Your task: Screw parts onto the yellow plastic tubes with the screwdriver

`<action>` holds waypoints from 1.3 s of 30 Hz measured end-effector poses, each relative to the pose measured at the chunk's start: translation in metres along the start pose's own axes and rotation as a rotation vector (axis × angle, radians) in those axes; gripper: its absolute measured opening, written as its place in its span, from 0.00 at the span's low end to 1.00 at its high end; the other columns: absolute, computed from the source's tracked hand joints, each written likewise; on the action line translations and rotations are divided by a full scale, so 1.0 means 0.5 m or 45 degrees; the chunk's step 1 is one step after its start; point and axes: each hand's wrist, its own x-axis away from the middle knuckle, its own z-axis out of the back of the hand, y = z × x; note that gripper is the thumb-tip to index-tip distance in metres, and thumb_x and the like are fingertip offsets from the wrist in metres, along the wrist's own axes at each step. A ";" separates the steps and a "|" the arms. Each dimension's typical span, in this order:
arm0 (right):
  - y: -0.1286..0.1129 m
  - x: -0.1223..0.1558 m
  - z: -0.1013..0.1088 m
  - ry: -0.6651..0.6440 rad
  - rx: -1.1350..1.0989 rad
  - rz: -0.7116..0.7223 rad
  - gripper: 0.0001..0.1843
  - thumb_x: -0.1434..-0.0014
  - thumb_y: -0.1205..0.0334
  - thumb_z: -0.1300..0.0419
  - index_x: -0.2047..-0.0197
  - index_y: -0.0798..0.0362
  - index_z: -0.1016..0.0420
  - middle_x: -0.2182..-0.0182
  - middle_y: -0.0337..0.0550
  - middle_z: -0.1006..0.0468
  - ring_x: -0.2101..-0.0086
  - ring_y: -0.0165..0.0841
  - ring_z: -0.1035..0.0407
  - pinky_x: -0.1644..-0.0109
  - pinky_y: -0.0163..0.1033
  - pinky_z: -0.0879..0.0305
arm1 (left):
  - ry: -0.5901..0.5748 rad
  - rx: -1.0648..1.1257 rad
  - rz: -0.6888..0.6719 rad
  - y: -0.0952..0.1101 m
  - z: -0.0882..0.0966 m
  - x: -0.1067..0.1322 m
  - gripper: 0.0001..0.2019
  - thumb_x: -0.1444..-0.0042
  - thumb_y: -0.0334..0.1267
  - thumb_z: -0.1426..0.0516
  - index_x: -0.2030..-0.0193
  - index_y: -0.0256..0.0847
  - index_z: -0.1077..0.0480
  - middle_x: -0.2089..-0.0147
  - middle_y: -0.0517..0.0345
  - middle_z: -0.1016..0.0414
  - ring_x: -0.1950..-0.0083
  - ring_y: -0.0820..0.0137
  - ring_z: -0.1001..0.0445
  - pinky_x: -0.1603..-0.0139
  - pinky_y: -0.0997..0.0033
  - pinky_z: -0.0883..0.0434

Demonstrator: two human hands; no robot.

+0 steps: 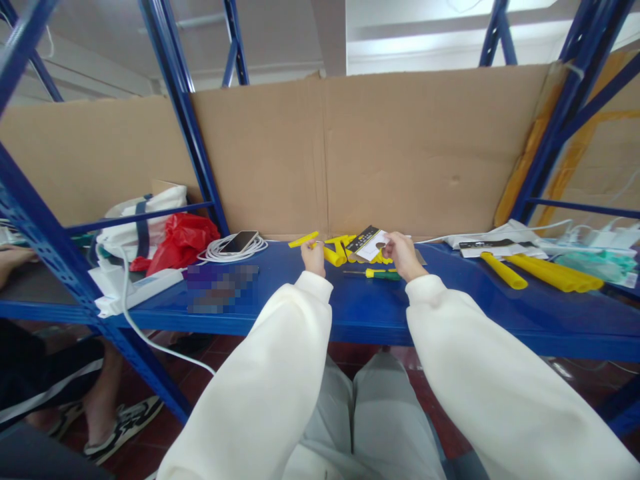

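Yellow strip held in left hand, near far edge of blue worktop; printed card pinched at right end by right hand, near same edge. Strip probably light, fairly stiff, best taken mid-length; card likely thin, creasable, best held by edges. Yellow pieces partly hidden behind card; print too small to read; left grip indistinct.

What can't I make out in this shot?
Head view:
Card in the right hand: print too small to read.
Yellow pieces: partly hidden behind the card.
Yellow strip: too small to see how the left hand grips it.
Pixelated patch: contents masked.
Co-worker's arm: cut off by the left edge.
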 end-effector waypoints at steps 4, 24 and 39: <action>-0.003 -0.042 0.040 0.401 0.057 0.067 0.07 0.45 0.61 0.39 0.65 0.47 0.36 0.80 0.31 0.31 0.82 0.26 0.38 0.80 0.30 0.43 | 0.127 -0.116 0.059 0.012 -0.013 0.024 0.16 0.48 0.25 0.44 0.52 0.41 0.30 0.69 0.64 0.29 0.71 0.73 0.26 0.62 0.72 0.29; 0.022 -0.151 0.120 0.307 0.392 -0.285 0.44 0.38 0.59 0.42 0.25 0.44 0.58 0.48 0.54 0.25 0.67 0.33 0.24 0.72 0.35 0.29 | -0.072 -0.161 0.142 0.003 -0.025 0.050 0.15 0.45 0.21 0.44 0.54 0.41 0.31 0.72 0.66 0.31 0.78 0.75 0.30 0.67 0.72 0.29; -0.026 -0.031 0.115 -0.633 1.250 0.174 0.14 0.52 0.48 0.28 0.72 0.51 0.17 0.70 0.44 0.16 0.63 0.43 0.24 0.58 0.41 0.29 | -0.317 -0.194 0.348 -0.008 -0.015 0.043 0.09 0.40 0.32 0.40 0.53 0.38 0.26 0.80 0.64 0.32 0.82 0.72 0.33 0.74 0.71 0.32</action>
